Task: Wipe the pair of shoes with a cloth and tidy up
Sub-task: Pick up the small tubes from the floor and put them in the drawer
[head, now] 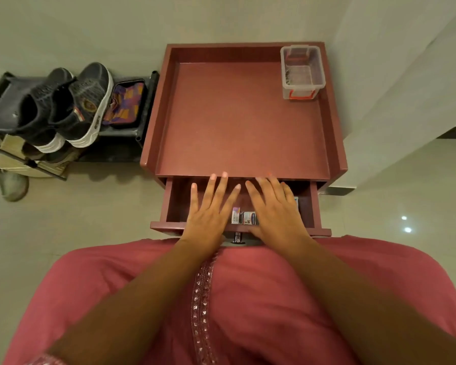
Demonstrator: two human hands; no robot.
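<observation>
Both hands hover flat over the open drawer point(174, 206) at lower centre, the left hand point(208, 209) and right hand point(274, 209) with fingers spread and holding nothing, probably searching for a cloth; I see none there. The pair of shoes point(63, 106) stands on the shoe rack point(0, 101) at upper left, well apart, seemingly awaiting wiping.

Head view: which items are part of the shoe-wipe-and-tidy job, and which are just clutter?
Job:
pair of dark shoes on the black rack
open drawer under the left hand and right hand
No cloth clearly visible.

Clutter:
clear plastic box
patterned pouch
small packets in the drawer
</observation>
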